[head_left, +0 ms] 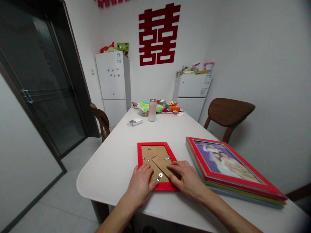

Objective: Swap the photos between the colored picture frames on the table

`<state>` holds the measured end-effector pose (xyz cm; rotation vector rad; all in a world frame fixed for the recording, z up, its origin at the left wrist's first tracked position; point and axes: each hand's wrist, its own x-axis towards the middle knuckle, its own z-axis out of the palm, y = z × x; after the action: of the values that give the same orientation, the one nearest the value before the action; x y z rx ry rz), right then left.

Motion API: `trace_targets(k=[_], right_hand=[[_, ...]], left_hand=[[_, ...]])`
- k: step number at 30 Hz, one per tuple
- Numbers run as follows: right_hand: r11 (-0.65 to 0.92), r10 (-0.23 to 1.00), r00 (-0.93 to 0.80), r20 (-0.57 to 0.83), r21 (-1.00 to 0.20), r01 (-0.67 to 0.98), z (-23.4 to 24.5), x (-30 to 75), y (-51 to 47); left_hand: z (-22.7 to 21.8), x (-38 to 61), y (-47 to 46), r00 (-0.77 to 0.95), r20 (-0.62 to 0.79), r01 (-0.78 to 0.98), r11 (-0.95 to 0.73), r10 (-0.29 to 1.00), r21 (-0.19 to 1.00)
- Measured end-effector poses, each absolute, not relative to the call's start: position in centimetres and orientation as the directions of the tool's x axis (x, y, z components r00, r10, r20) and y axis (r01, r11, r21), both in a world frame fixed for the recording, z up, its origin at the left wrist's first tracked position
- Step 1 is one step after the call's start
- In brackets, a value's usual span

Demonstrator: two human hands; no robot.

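White walls backed the room, with a large red paper character (159, 35) mounted between two white refrigerators, the left one (110, 76) and the right one (191, 85). Before them a white table (114, 165) stretched away, bearing a pink bottle (152, 111), a small white device (135, 122) and a heap of colourful packets (160, 108) near its far end.

Close to the near edge lay a small red frame (140, 153), flat and back side up, its brown backing board (153, 153) showing. Its long axis ran away from the person, roughly along the table, one short side facing the near edge and the other facing the bottle. Metal clips (159, 177) sat near the four sides of the board, and a dark diagonal line crossed it from the middle toward the near right.

On the frame's left side rested the left hand (142, 183), fingers bent onto the board, thumb beside the nearest clip. From the right reached the right hand (186, 178), its fingers over the board's right part. Whether either hand was pinching anything, I could not tell.

Just right of that hand lay a stack of larger frames (228, 158), a photograph uppermost.
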<state>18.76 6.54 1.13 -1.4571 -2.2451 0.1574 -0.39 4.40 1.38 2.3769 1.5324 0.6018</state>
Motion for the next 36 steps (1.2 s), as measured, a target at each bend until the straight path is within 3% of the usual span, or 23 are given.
trace_targets(k=[10, 24, 27, 31, 36], right_hand=[[0.307, 0.923, -0.241, 0.301, -0.196, 0.931, 1.3, 18.0, 11.5], [0.306, 0.929, -0.217, 0.300, -0.291, 0.907, 1.2, 18.4, 10.6], [0.417, 0.881, -0.291, 0.372, -0.323, 0.850, 1.3, 17.7, 9.1], [0.643, 0.761, -0.535, 0.368, -0.317, 0.697, 1.4, 16.2, 6.8], [0.728, 0.684, -0.648, 0.334, -0.273, 0.629, 1.8, 15.6, 5.5]], left_hand=[[1.1, -1.0, 3.7, 0.401, 0.247, 0.762, -0.471, 0.882, 0.445], [0.9, -1.8, 3.6, 0.391, 0.270, 0.729, -0.475, 0.880, 0.492], [0.7, -2.1, 3.7, 0.386, 0.279, 0.710, -0.476, 0.879, 0.518], [0.4, -2.4, 3.6, 0.375, 0.288, 0.701, -0.472, 0.881, 0.534], [0.4, -2.4, 3.6, 0.385, 0.283, 0.689, -0.477, 0.879, 0.546]])
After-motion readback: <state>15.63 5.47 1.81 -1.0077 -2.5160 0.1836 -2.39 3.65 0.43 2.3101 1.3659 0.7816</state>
